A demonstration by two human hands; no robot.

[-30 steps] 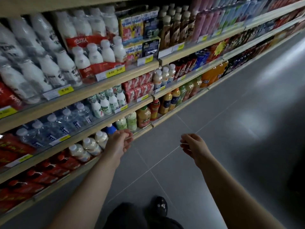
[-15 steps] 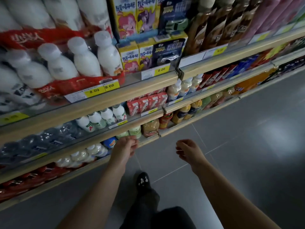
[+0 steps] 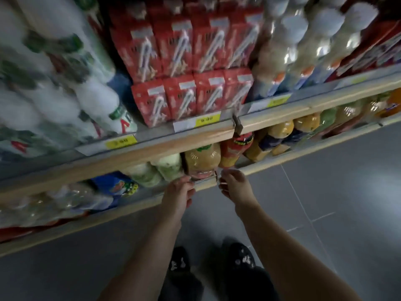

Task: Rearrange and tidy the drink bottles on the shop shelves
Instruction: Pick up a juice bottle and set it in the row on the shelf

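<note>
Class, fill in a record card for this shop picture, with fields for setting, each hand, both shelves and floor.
Setting: wooden-edged shop shelves stocked with drinks
Left hand: at the lower shelf's front rail, below an amber plastic bottle; grip too blurred to tell
Right hand: beside it at the same rail, fingers curled; grip unclear
Upper shelf: red drink cartons with white straws; white plastic bottles with green labels
Lower shelf: pale green plastic bottles left of the amber one
Floor: grey tiles; black shoes

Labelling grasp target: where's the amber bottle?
Head view, centre: amber bottle on the lower shelf, between a pale green bottle (left) and a red-labelled bottle (right).
</note>
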